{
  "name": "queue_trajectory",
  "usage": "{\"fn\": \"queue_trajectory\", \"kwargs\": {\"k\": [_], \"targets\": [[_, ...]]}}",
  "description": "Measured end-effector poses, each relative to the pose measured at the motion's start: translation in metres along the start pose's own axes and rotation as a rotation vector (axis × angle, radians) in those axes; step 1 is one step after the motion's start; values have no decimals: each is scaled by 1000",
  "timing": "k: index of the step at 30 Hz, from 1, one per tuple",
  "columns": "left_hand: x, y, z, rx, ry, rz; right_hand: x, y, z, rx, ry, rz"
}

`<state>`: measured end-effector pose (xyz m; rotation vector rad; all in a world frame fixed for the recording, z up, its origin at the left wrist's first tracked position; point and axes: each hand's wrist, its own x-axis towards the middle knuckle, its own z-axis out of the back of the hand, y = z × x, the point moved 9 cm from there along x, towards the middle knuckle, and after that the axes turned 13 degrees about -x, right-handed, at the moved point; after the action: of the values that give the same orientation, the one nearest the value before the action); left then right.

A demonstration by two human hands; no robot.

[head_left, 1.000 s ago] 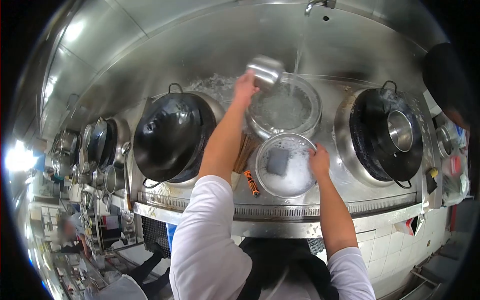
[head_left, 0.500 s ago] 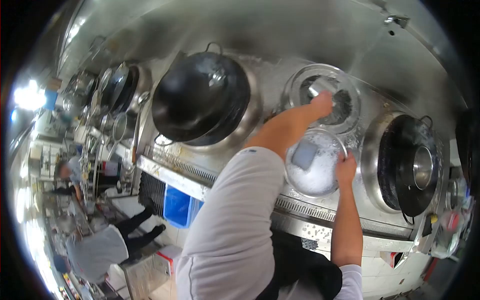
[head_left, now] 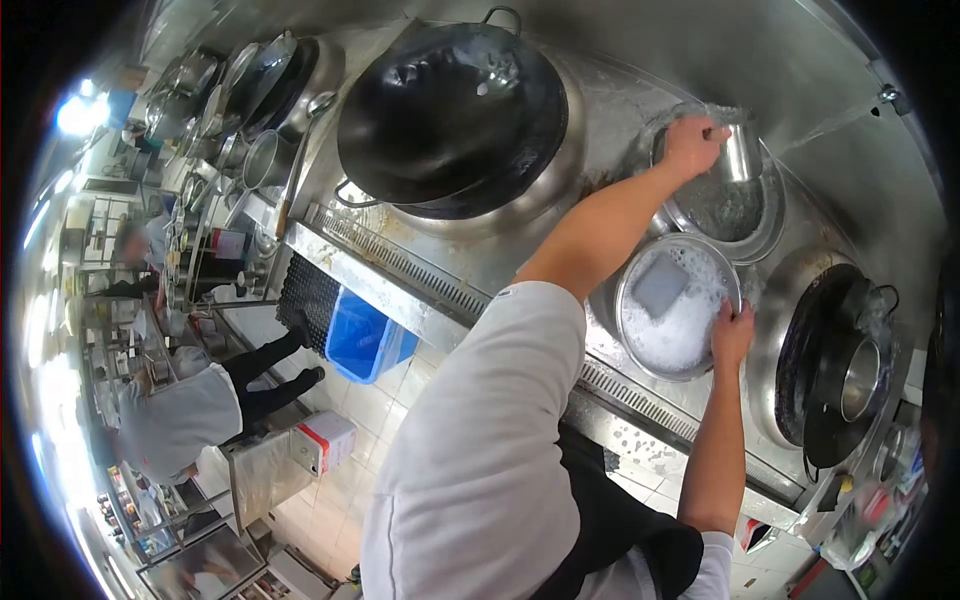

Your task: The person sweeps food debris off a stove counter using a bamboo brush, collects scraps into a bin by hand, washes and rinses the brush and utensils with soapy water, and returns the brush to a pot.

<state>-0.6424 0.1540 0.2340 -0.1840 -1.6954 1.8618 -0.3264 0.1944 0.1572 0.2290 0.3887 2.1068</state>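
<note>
Cup (head_left: 741, 153) is over the basin (head_left: 776, 205), our left hand's (head_left: 695, 147) fingers closed on it; our right hand (head_left: 733, 335) clamps the bowl (head_left: 619, 312) beside the basin. If wet fingers slip, the cup may drop, splashing us.

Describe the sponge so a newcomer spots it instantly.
Start at the big black wok; right of it, the right hand holds the rim of a bowl of white suds. The sponge lies in that bowl, the one grey, rectangular block amid the white.

Steel wall (head_left: 725, 50); pale tiled floor (head_left: 378, 405); bright light (head_left: 82, 113).
</note>
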Motion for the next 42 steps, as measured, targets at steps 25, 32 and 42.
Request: {"fn": "queue_trajectory", "kwargs": {"k": [25, 32, 42], "targets": [[-39, 24, -101, 1042, 785, -581, -1, -10, -2, 13, -141, -16], [-65, 62, -136, 1352, 1032, -653, -7, -14, 7, 119, -155, -90], [-6, 32, -127, 761, 725, -33, -7, -27, -20, 186, -46, -204]]}}
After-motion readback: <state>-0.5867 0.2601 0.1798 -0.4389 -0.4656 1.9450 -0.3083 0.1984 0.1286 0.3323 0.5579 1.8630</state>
